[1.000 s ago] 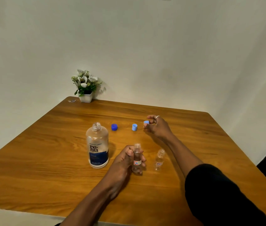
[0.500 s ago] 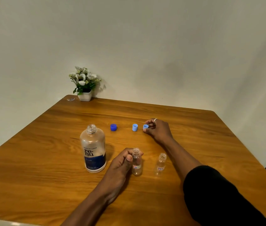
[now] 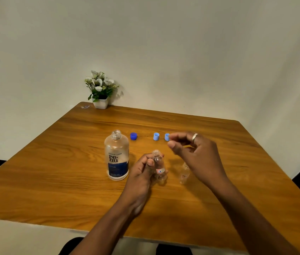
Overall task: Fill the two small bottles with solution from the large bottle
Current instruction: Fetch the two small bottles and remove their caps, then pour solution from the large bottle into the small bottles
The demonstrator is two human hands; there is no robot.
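Note:
The large clear bottle (image 3: 116, 157) with a blue "renu" label stands uncapped at the table's middle. Just right of it, my left hand (image 3: 141, 172) grips a small clear bottle (image 3: 158, 167) with a red-edged label, uncapped and upright. A second small clear bottle (image 3: 184, 173) stands further right, partly hidden behind my right hand (image 3: 195, 153). That hand hovers above the table with loosely curled, parted fingers and holds nothing. Behind the bottles lie a dark blue cap (image 3: 133, 136) and two light blue caps (image 3: 156, 136) (image 3: 167, 137).
The wooden table (image 3: 53, 172) has its near edge just below my forearms. A white pot of artificial flowers (image 3: 100, 91) stands at the far left corner by the wall, with a small scrap (image 3: 85, 107) beside it.
My right hand let go of the second light blue cap, left it on the table beside the first, and drew back toward me above the small bottles. My left hand kept its bottle.

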